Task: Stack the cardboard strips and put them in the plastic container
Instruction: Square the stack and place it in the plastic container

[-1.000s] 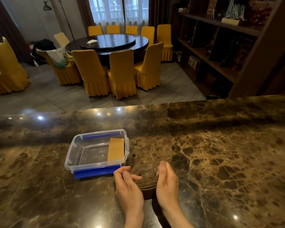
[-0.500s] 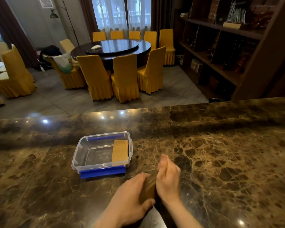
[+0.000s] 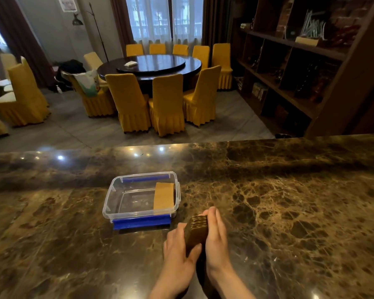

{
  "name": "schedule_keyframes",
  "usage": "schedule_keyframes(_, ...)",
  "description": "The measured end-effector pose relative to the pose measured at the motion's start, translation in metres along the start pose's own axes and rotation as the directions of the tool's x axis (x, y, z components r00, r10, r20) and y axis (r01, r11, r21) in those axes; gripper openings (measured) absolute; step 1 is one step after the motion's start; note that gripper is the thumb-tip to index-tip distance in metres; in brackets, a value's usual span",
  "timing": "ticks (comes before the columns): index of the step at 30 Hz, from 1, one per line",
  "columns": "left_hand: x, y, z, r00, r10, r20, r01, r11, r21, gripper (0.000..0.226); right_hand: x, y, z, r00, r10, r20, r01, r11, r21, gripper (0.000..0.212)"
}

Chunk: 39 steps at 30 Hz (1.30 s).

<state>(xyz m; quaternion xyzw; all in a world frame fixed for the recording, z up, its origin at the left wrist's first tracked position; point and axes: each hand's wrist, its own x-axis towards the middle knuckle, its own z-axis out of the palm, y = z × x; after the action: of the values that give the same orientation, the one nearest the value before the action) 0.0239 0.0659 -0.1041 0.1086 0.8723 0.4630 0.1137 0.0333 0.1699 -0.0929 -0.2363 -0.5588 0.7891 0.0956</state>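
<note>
A stack of brown cardboard strips (image 3: 196, 230) stands on edge on the marble counter, pressed between both hands. My left hand (image 3: 177, 253) grips its left face and near end; my right hand (image 3: 216, 238) lies flat against its right face. Just up and left sits a clear plastic container (image 3: 117, 193) with blue clips, lid off. Inside it, against the right wall, lies another tan stack of cardboard strips (image 3: 163, 198).
The dark marble counter (image 3: 289, 212) spreads wide to either side, its far edge beyond the container. Past it are a round dining table (image 3: 151, 65) with yellow chairs and a wooden shelf unit (image 3: 300, 67) at the right.
The stack lay flat between my hands; now it is tipped up on edge. My left hand has shifted to clasp its side and near end. My view has tilted.
</note>
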Motion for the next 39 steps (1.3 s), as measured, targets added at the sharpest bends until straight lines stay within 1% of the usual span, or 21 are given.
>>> schedule_keyframes(2, 0.0, -0.001, -0.006, 0.999, 0.028, 0.024, -0.031, 0.99, 0.136, 0.052, -0.002, -0.001, 0.005, 0.999, -0.042, 0.005, 0.042, 0.999, -0.029, 0.059)
schedule_keyframes(3, 0.0, -0.003, -0.009, 0.998, 0.041, 0.041, -0.046, 0.99, 0.136, 0.05, -0.005, -0.002, 0.008, 0.996, -0.09, 0.004, 0.09, 0.995, -0.051, 0.057)
schedule_keyframes(4, -0.002, -0.004, -0.011, 0.997, 0.049, 0.067, -0.054, 0.996, 0.067, 0.05, -0.006, -0.003, 0.009, 0.989, -0.15, -0.009, 0.148, 0.985, -0.083, 0.051)
schedule_keyframes(5, -0.005, -0.002, -0.013, 0.996, 0.039, 0.081, -0.03, 0.993, -0.11, 0.052, -0.007, -0.004, 0.01, 0.979, -0.2, -0.025, 0.196, 0.974, -0.113, 0.043)
schedule_keyframes(6, -0.007, 0.002, -0.015, 0.998, 0.038, 0.06, -0.017, 0.946, -0.323, 0.056, -0.007, -0.002, 0.01, 0.972, -0.233, -0.036, 0.227, 0.965, -0.13, 0.036)
schedule_keyframes(7, -0.008, 0.004, -0.015, 1.0, 0.029, 0.008, -0.021, 0.861, -0.509, 0.059, -0.008, -0.002, 0.012, 0.97, -0.239, -0.05, 0.231, 0.964, -0.13, 0.032)
schedule_keyframes(8, -0.008, 0.009, -0.013, 0.998, 0.022, -0.064, -0.056, 0.794, -0.606, 0.057, -0.008, -0.001, 0.012, 0.97, -0.237, -0.047, 0.229, 0.965, -0.127, 0.03)
schedule_keyframes(9, -0.006, 0.013, -0.008, 0.991, 0.017, -0.132, -0.095, 0.785, -0.612, 0.054, -0.011, 0.0, 0.013, 0.97, -0.239, -0.043, 0.232, 0.964, -0.128, 0.031)
schedule_keyframes(10, -0.003, 0.018, -0.003, 0.983, 0.026, -0.182, -0.129, 0.805, -0.58, 0.05, -0.011, 0.001, 0.014, 0.969, -0.244, -0.044, 0.237, 0.963, -0.13, 0.032)
schedule_keyframes(13, -0.003, 0.021, 0.01, 0.96, 0.012, -0.281, -0.173, 0.813, -0.556, 0.046, -0.019, 0.004, 0.007, 0.983, -0.182, -0.033, 0.177, 0.978, -0.112, 0.034)
schedule_keyframes(16, 0.005, 0.014, 0.013, 0.956, -0.006, -0.293, -0.165, 0.815, -0.555, 0.045, -0.014, 0.003, -0.002, 0.996, -0.079, 0.042, 0.084, 0.987, -0.136, 0.042)
schedule_keyframes(19, 0.013, 0.029, 0.004, 0.96, -0.014, -0.281, -0.147, 0.828, -0.542, 0.018, -0.007, -0.007, 0.002, 0.995, -0.087, 0.051, 0.095, 0.978, -0.186, 0.042)
schedule_keyframes(21, 0.01, 0.028, 0.006, 0.958, -0.051, -0.283, -0.123, 0.816, -0.564, 0.018, -0.011, -0.005, 0.006, 0.997, -0.065, 0.04, 0.072, 0.973, -0.219, 0.057)
schedule_keyframes(23, 0.008, 0.023, 0.013, 0.95, -0.072, -0.304, -0.124, 0.806, -0.579, 0.027, -0.019, 0.0, 0.009, 0.998, -0.054, 0.026, 0.058, 0.976, -0.211, 0.086)
schedule_keyframes(24, 0.008, 0.022, 0.015, 0.948, -0.077, -0.308, -0.121, 0.809, -0.576, 0.034, -0.021, 0.002, 0.009, 0.998, -0.063, 0.011, 0.064, 0.979, -0.195, 0.095)
schedule_keyframes(25, 0.009, 0.024, 0.015, 0.945, -0.076, -0.32, -0.128, 0.81, -0.572, 0.039, -0.022, 0.003, 0.01, 0.997, -0.08, -0.01, 0.077, 0.981, -0.18, 0.098)
schedule_keyframes(27, 0.007, 0.031, 0.012, 0.927, -0.051, -0.371, -0.172, 0.822, -0.543, 0.041, -0.021, 0.001, 0.011, 0.992, -0.124, -0.037, 0.117, 0.98, -0.16, 0.085)
schedule_keyframes(29, 0.005, 0.033, 0.009, 0.92, -0.04, -0.39, -0.19, 0.823, -0.535, 0.034, -0.019, 0.0, 0.015, 0.983, -0.182, -0.022, 0.175, 0.969, -0.175, 0.076)
schedule_keyframes(32, 0.001, 0.027, 0.009, 0.915, -0.07, -0.397, -0.176, 0.816, -0.55, 0.028, -0.021, 0.008, 0.017, 0.985, -0.173, -0.021, 0.166, 0.967, -0.194, 0.071)
schedule_keyframes(35, -0.002, 0.025, 0.011, 0.912, -0.063, -0.406, -0.185, 0.82, -0.541, 0.033, -0.019, 0.011, 0.017, 0.975, -0.221, -0.009, 0.214, 0.954, -0.212, 0.06)
schedule_keyframes(39, 0.001, 0.02, 0.008, 0.924, -0.057, -0.379, -0.179, 0.809, -0.559, 0.034, -0.015, 0.011, 0.019, 0.964, -0.264, 0.021, 0.263, 0.939, -0.221, 0.06)
